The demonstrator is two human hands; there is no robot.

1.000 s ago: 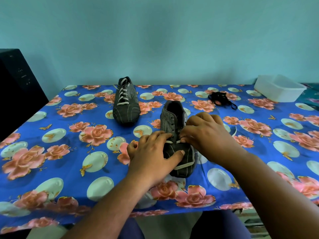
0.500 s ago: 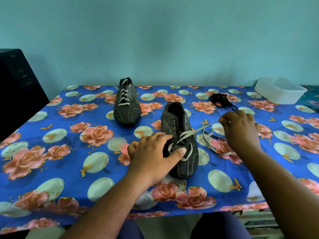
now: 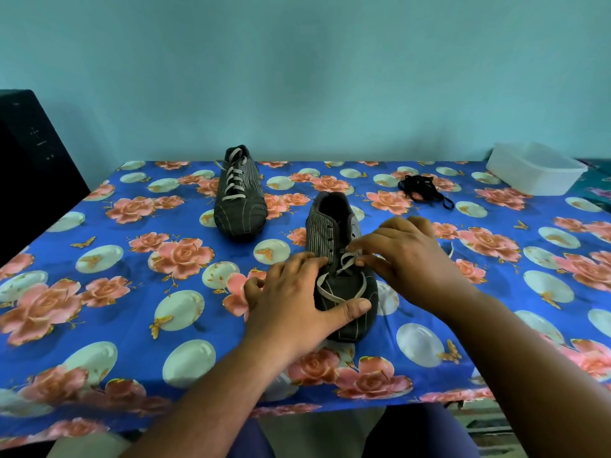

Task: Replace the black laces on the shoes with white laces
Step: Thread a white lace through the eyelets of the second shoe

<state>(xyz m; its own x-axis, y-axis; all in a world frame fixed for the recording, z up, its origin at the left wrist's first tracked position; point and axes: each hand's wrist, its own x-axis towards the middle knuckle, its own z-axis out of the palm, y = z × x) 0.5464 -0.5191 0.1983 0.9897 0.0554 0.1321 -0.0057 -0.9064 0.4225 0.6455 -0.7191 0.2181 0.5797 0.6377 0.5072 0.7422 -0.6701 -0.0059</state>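
We are holding the near shoe (image 3: pixel 342 259) steady with our left hand (image 3: pixel 294 305), fingers spread, while our right hand (image 3: pixel 406 259) is pinching the white lace (image 3: pixel 344 264) at the lowest holes; the far shoe (image 3: pixel 239 193) is already laced.

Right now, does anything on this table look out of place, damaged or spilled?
Nothing stands out. The far shoe is fully laced in white. The near shoe is only partly laced, with the right hand pinching the white lace and the left hand steadying the toe. The black laces lie bunched near the white tub.
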